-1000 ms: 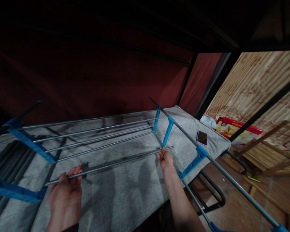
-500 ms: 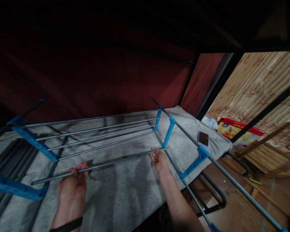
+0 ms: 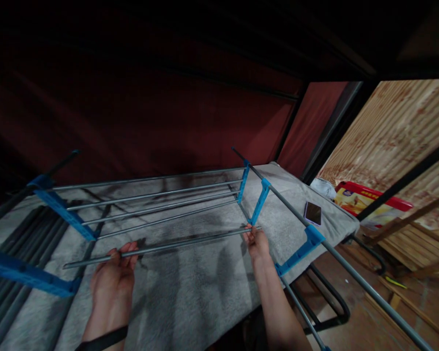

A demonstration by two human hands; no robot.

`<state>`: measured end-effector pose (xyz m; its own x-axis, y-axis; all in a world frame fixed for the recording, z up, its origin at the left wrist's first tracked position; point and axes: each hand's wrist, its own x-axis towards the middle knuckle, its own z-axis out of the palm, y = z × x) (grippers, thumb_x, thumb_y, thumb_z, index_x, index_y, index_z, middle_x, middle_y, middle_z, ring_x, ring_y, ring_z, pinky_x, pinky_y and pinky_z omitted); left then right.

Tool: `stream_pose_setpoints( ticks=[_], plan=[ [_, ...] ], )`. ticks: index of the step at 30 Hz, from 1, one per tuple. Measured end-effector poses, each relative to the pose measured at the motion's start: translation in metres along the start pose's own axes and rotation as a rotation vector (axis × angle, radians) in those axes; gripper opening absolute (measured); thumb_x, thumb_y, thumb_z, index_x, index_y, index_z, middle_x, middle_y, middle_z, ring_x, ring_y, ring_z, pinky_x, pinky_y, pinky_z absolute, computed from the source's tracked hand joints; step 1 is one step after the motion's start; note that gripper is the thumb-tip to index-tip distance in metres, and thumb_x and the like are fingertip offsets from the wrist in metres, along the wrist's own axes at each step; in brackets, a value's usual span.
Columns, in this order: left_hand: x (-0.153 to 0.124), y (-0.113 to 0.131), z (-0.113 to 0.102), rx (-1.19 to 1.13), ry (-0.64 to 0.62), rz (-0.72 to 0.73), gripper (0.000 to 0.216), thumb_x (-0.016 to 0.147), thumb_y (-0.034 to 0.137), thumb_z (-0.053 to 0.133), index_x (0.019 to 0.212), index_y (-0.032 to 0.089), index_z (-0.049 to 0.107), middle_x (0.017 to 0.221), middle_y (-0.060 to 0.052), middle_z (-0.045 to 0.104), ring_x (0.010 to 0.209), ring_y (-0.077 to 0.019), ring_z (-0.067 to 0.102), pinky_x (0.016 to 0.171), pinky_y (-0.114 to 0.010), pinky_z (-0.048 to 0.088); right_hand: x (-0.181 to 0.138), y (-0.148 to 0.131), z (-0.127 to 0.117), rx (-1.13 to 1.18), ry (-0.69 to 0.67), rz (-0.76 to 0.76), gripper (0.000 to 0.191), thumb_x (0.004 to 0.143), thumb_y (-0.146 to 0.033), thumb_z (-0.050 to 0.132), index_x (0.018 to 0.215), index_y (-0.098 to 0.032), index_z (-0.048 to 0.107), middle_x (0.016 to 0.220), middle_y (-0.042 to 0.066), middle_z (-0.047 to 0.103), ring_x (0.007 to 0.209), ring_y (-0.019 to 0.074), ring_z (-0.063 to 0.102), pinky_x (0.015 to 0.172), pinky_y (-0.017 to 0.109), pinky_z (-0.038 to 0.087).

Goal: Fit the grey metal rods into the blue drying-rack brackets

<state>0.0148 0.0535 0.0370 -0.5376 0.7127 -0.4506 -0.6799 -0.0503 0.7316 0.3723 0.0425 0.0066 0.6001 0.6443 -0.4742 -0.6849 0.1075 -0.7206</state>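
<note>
Thin grey metal rod (image 3: pixel 161 247) gripped by left hand (image 3: pixel 113 275) and right hand (image 3: pixel 256 242); held level over fuzzy grey blanket (image 3: pixel 190 292), beside blue plastic bracket (image 3: pixel 259 201).

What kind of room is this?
Probably a bedroom with a bunk bed: a grey mattress under a dark upper frame, a phone lying on it, and a half-built rack on top.

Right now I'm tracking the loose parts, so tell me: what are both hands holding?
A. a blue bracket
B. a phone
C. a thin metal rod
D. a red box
C: the left hand and the right hand each grip one end of the thin metal rod, above the grey blanket; the phone lies untouched.
</note>
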Motion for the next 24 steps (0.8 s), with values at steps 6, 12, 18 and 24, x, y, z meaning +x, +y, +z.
stream_pose_setpoints(
  ticks=[6, 12, 18, 24],
  plan=[
    [-0.01, 0.013, 0.006, -0.052, 0.059, 0.112, 0.045, 0.085, -0.004, 0.04, 0.12, 0.023, 0.042, 0.089, -0.005, 0.067, 0.083, -0.0188, 0.07, 0.071, -0.031, 0.058, 0.009, -0.005, -0.014, -0.011, -0.074, -0.072, 0.048, 0.075, -0.009, 0.065, 0.113, -0.03, 0.043, 0.078, -0.011, 0.07, 0.065, 0.0109, 0.072, 0.065, 0.027, 0.062],
    [-0.004, 0.025, 0.001, -0.05, 0.038, 0.171, 0.068, 0.085, -0.006, 0.043, 0.14, 0.03, 0.028, 0.092, -0.003, 0.067, 0.081, -0.0157, 0.071, 0.071, -0.028, 0.058, 0.022, -0.007, -0.029, 0.001, -0.042, -0.027, 0.042, 0.072, -0.001, 0.06, 0.102, -0.027, 0.047, 0.074, -0.009, 0.069, 0.058, 0.0095, 0.069, 0.061, 0.023, 0.061],
    [0.0, 0.029, -0.006, -0.076, 0.059, 0.184, 0.075, 0.086, -0.005, 0.043, 0.147, 0.035, 0.024, 0.088, -0.001, 0.068, 0.079, -0.0149, 0.072, 0.072, -0.027, 0.057, 0.019, -0.012, -0.037, -0.004, -0.053, -0.003, 0.041, 0.071, -0.001, 0.062, 0.1, -0.027, 0.049, 0.077, -0.008, 0.07, 0.061, 0.0108, 0.071, 0.062, 0.024, 0.062],
    [-0.004, 0.029, -0.003, -0.105, 0.019, 0.08, 0.033, 0.09, -0.001, 0.044, 0.113, 0.02, 0.051, 0.086, -0.004, 0.068, 0.08, -0.0136, 0.07, 0.073, -0.025, 0.057, 0.019, -0.01, -0.05, -0.01, -0.056, -0.068, 0.04, 0.069, 0.0, 0.063, 0.097, -0.027, 0.052, 0.079, -0.006, 0.072, 0.061, 0.0119, 0.071, 0.06, 0.026, 0.062]
  ],
)
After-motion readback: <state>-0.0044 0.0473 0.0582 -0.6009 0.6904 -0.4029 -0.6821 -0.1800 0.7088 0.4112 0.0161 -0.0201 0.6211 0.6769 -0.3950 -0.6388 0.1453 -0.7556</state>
